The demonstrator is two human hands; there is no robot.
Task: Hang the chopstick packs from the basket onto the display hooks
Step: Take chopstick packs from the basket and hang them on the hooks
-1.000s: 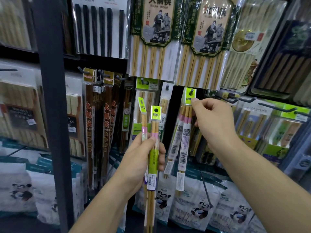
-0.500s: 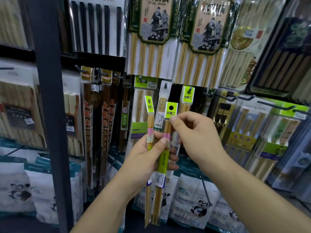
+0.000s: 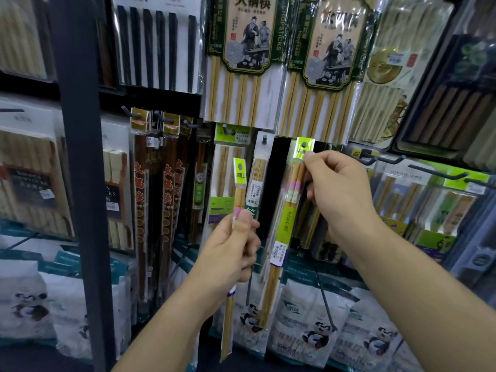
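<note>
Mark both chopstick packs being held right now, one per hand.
Left pack (image 3: 239, 194), head view, on the wooden sticks just below its green header.
Right pack (image 3: 285, 224), head view, on its green paper sleeve.

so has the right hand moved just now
Yes: the right hand went up and right from the left hand, lifting a pack to the hook below the large bamboo packs.

Dim, cool shop light; glare on top plastic wrappers (image 3: 271, 87), wide-angle bend & blur twd edges.
</note>
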